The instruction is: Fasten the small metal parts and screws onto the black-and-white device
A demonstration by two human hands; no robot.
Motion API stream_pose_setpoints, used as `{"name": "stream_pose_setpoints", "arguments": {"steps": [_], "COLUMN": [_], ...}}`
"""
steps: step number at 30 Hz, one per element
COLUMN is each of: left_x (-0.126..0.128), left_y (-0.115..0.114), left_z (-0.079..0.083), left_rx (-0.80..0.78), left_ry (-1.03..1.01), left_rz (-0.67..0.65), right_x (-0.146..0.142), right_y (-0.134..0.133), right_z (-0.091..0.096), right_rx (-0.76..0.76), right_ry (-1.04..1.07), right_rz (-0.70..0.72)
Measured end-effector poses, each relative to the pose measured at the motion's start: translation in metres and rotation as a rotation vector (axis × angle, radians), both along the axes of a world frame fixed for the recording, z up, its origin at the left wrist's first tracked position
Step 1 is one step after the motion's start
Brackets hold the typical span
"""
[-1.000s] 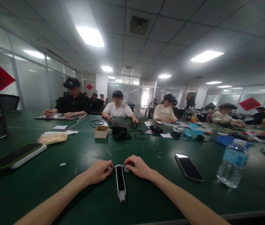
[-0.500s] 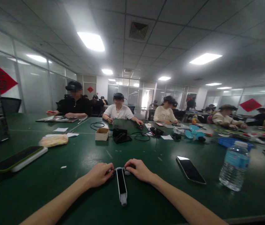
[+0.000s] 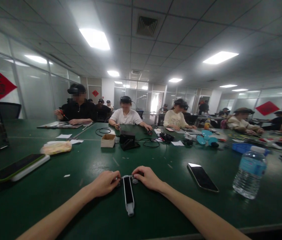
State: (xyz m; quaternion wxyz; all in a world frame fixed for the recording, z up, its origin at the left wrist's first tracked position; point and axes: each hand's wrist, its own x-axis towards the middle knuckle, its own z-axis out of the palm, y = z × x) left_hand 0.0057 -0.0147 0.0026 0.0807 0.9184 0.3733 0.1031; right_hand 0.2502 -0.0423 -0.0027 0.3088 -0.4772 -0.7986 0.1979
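Note:
A narrow white device with a long black face (image 3: 128, 191) lies on the green table in front of me, its pale grey tip (image 3: 130, 210) pointing towards me. Small grey parts stick out at both sides of its far end. My left hand (image 3: 106, 182) is closed in a pinch at the left of that end, with a bit of grey showing under the fingers. On the other side my right hand (image 3: 146, 178) pinches at the right, above a small grey lump (image 3: 135, 181). The fingers partly hide what each hand holds.
To the right lie a phone (image 3: 202, 177) and a water bottle (image 3: 249, 173). At left are a green-edged phone (image 3: 13, 167) and a plastic-wrapped packet (image 3: 56, 147). A small box (image 3: 108, 141), a black stand (image 3: 128, 140) and cables are ahead. Several people sit across the table.
Both hands stay at the device's far end with almost no movement. The view has shifted slightly. Across the table, the person at left has raised a hand holding a red-handled tool.

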Motion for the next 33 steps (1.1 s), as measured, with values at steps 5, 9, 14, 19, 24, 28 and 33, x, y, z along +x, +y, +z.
{"name": "stream_pose_setpoints", "arguments": {"steps": [5, 9, 14, 19, 24, 28, 33], "left_x": [-0.0006, 0.0008, 0.0022, 0.0015, 0.0015, 0.0013, 0.0004], "left_y": [0.0026, 0.0002, -0.0040, -0.0032, -0.0023, -0.0025, -0.0018], "left_z": [-0.0031, 0.0000, 0.0046, 0.0041, 0.0031, 0.0031, 0.0015], "left_rx": [-0.006, -0.001, -0.015, -0.016, -0.015, -0.006, -0.010], "left_ry": [-0.008, 0.001, 0.007, 0.001, 0.006, 0.004, -0.005], "left_rz": [-0.005, 0.004, 0.008, 0.007, 0.007, 0.000, -0.003], "right_x": [0.0010, 0.0008, 0.0011, 0.0007, -0.0008, -0.0006, -0.0010], "right_y": [0.0015, 0.0062, 0.0085, 0.0028, 0.0018, 0.0028, 0.0004], "right_z": [-0.0007, -0.0048, -0.0059, 0.0002, -0.0006, -0.0018, 0.0002], "right_rx": [0.011, -0.038, -0.079, -0.097, 0.046, 0.102, 0.086], "right_ry": [0.015, 0.065, 0.103, 0.073, -0.031, -0.084, -0.090], "right_rz": [0.012, 0.024, 0.027, 0.023, 0.012, 0.034, 0.032]}}
